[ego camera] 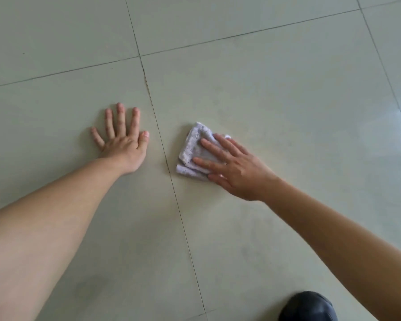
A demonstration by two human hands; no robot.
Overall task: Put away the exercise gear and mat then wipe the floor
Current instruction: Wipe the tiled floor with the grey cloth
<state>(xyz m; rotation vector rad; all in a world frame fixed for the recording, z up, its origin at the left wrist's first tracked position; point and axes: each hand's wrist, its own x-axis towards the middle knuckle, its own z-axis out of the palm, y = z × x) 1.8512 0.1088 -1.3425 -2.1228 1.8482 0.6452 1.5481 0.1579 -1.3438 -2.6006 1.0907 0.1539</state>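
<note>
A folded pale lilac cloth (195,147) lies on the light tiled floor (276,93), just right of a dark grout line. My right hand (232,169) presses flat on the cloth with straight, spread fingers, covering its right part. My left hand (123,140) rests flat on the bare floor to the left of the grout line, fingers spread, holding nothing. No exercise gear or mat is in sight.
Grout lines (162,144) cross the floor, one running between my two hands. A dark rounded object (308,306) shows at the bottom right edge. A bright reflection lies on the tile at the right.
</note>
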